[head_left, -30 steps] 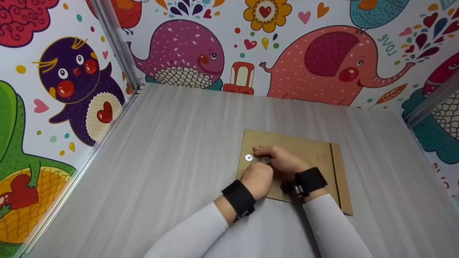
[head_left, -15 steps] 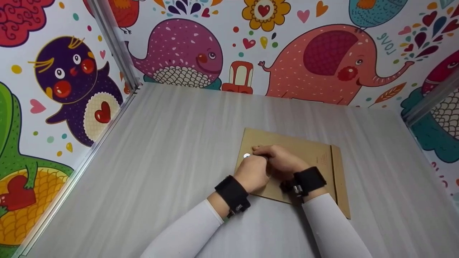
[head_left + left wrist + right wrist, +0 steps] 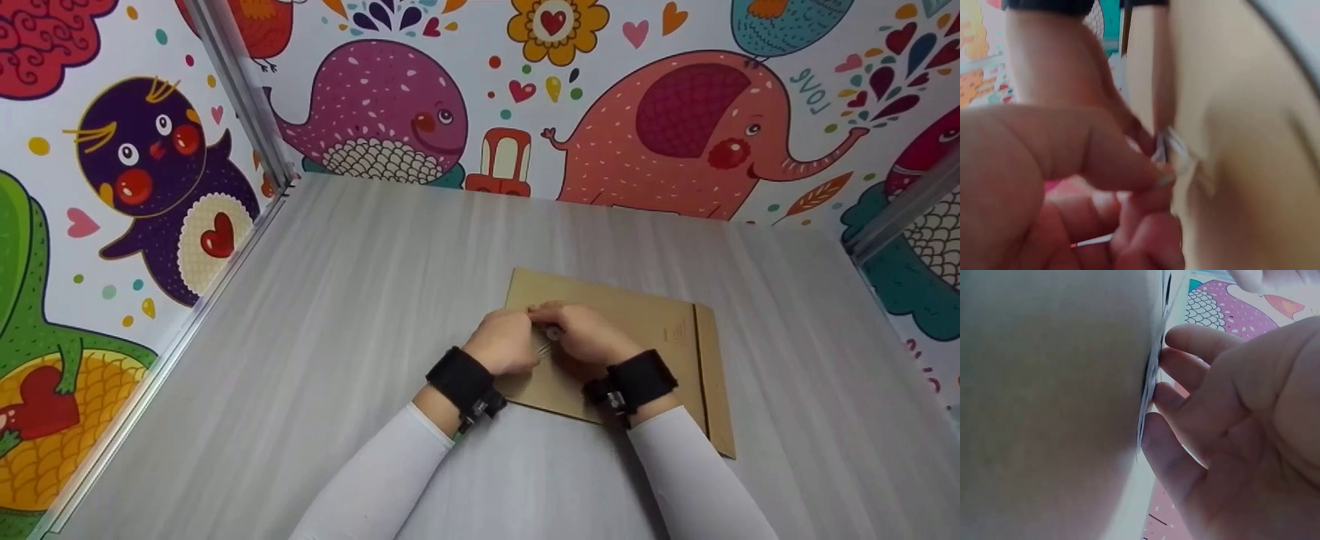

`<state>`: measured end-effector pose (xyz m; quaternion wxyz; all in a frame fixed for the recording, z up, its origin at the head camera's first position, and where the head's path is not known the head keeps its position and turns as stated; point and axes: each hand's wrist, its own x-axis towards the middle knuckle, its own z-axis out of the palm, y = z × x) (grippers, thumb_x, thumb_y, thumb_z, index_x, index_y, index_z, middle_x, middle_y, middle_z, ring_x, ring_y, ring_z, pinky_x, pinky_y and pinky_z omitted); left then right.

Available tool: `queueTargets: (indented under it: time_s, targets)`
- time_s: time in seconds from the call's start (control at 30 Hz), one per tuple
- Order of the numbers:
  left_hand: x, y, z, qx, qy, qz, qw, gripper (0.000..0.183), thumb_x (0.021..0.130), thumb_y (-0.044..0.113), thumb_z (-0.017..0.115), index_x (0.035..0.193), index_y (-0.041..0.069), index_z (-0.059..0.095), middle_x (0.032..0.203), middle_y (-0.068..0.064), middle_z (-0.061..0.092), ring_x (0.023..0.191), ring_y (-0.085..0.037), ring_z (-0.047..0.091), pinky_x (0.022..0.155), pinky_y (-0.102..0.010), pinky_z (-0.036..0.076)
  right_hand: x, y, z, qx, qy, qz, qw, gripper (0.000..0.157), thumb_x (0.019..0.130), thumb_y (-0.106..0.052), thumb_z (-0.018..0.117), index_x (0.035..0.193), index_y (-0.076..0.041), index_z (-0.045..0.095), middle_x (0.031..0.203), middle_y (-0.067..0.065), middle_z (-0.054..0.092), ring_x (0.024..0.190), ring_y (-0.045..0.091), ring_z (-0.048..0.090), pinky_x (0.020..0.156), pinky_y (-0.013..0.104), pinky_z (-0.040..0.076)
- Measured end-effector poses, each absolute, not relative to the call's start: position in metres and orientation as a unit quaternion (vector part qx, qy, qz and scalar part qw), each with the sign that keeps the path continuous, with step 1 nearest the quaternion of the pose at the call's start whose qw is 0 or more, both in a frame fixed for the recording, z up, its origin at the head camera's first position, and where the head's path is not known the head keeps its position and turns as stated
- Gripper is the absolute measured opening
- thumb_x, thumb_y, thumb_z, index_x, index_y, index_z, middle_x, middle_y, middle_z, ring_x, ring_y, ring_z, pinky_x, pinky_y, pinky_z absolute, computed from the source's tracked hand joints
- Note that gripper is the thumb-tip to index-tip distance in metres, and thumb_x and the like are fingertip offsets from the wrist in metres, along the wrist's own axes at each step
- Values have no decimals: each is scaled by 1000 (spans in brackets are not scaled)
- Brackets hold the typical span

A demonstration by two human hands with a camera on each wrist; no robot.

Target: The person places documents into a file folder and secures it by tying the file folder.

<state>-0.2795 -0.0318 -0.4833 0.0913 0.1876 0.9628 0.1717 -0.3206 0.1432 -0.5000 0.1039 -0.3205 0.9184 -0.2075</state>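
A brown kraft string-tie envelope (image 3: 637,307) lies flat on the table, its dark-lined edge to the right. Near its left part, a round button (image 3: 553,333) shows between my hands, with thin white string (image 3: 544,348) beside it. My left hand (image 3: 502,343) covers the other button; in the left wrist view its thumb and index finger pinch the string (image 3: 1178,149) close to the paper. On the envelope, my right hand (image 3: 594,334) rests by the visible button. The right wrist view shows its fingertips (image 3: 1154,430) touching at the button and string, fingers loosely bent.
Light grey wood-grain table (image 3: 360,300) surrounds the envelope. Printed cartoon walls (image 3: 375,97) rise behind and at both sides, with a metal corner post (image 3: 244,94) at the back left. Black camera straps (image 3: 461,382) circle both wrists.
My left hand has moved left and slightly up around the buttons, now covering the left one. The right hand has stayed nearly still, and the envelope lies almost where it was.
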Motion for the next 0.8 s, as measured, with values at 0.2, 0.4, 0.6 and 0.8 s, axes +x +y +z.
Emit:
queueTargets:
  time_s: [0.2, 0.4, 0.6, 0.8]
  targets:
    - [-292, -61, -473, 162, 958, 187, 144, 13, 77, 16, 67, 68, 11, 60, 70, -2, 59, 63, -18, 50, 60, -30, 45, -318, 140, -502, -343, 916, -192, 82, 46, 92, 9, 46, 132, -6, 65, 139, 12, 61, 128, 31, 59, 106, 46, 48]
    - [-302, -89, -469, 145, 945, 198, 214, 34, 81, 15, 62, 52, 17, 45, 50, 6, 43, 45, -12, 42, 44, -26, 34, -318, 140, -503, -343, 915, -199, 74, 43, 93, 9, 48, 130, -5, 66, 137, 13, 62, 126, 30, 60, 106, 46, 49]
    - [-303, -97, -471, 166, 932, 202, 249, 27, 76, 20, 62, 51, 19, 53, 46, 9, 47, 43, -9, 44, 43, -24, 35, -318, 140, -504, -347, 913, -201, 70, 41, 94, 8, 49, 130, -3, 65, 137, 14, 62, 127, 30, 60, 106, 46, 48]
    - [-303, -107, -474, 127, 947, 192, 226, 26, 71, 14, 64, 46, 16, 55, 44, 6, 49, 42, -11, 45, 42, -25, 36, -317, 137, -504, -361, 914, -180, 53, 38, 94, 7, 52, 128, -3, 67, 135, 16, 63, 125, 33, 60, 105, 47, 49]
